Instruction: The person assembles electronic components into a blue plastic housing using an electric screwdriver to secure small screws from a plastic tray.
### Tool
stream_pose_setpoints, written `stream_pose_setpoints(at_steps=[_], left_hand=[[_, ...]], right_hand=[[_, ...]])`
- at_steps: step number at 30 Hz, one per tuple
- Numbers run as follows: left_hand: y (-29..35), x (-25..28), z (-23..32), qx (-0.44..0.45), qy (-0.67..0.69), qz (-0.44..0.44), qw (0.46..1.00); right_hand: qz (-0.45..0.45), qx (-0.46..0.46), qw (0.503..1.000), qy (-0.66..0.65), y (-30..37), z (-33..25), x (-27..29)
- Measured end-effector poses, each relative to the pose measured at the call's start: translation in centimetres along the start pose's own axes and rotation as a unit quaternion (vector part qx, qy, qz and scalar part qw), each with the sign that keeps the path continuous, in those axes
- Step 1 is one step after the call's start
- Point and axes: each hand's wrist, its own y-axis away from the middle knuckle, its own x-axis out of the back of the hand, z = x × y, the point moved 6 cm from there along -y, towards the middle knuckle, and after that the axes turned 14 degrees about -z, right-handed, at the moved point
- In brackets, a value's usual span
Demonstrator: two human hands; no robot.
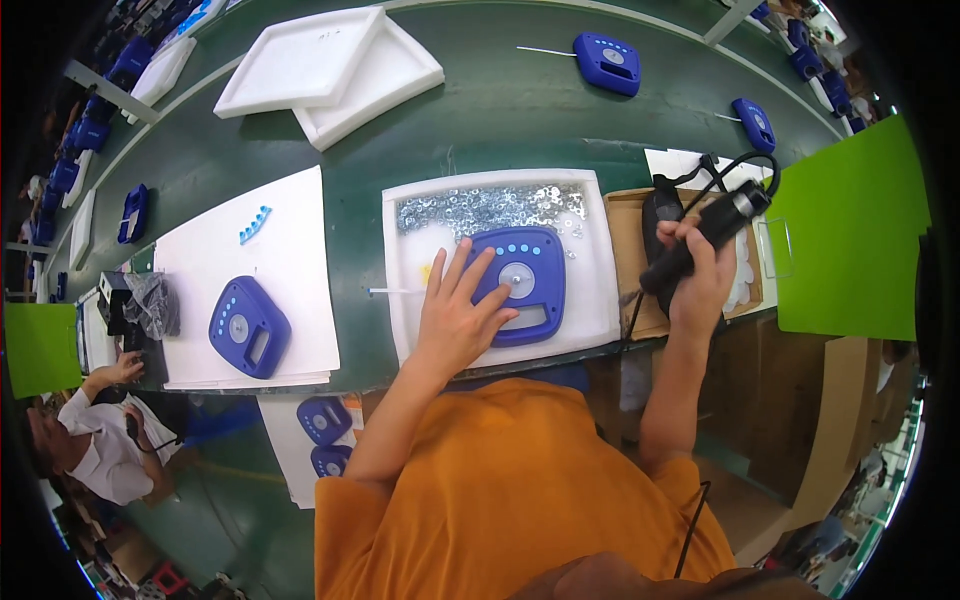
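Note:
A blue plastic housing (548, 288) with a round grey disc and a row of light blue dots lies in a white foam tray (392, 240). My left hand (462, 312) rests over its left side with fingers spread, the fingertips close to the central disc. Small shiny metal nuts or washers (480, 208) fill the back of the tray. To the right, my right hand (700, 272) is wrapped round a black electric screwdriver (708, 232), held tilted above a cardboard box (625, 205) and away from the housing. A thin white stick or cable (395, 291) extends left from the housing.
Another blue housing (250, 325) and a light blue strip (255, 225) lie on white sheets at left. White foam trays (300, 60) and further blue housings (607, 64) sit on the green surface beyond. A green panel (850, 230) stands at right; a co-worker (110, 440) sits at left.

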Motion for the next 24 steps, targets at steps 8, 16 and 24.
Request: stream_pose_setpoints(at_steps=[8,16,24], left_hand=[[0.0,-0.2,-0.3,0.000,0.007,0.012,1.000],[0.3,-0.4,-0.3,0.005,0.018,0.025,1.000],[0.5,-0.7,-0.5,0.004,0.015,0.036,0.999]], right_hand=[[-0.084,0.038,0.979,-0.183,4.1,-0.3,-9.0],[-0.173,0.105,0.970,-0.135,3.8,1.4,-15.3],[-0.194,0.092,0.973,-0.079,4.2,2.6,-16.6]])
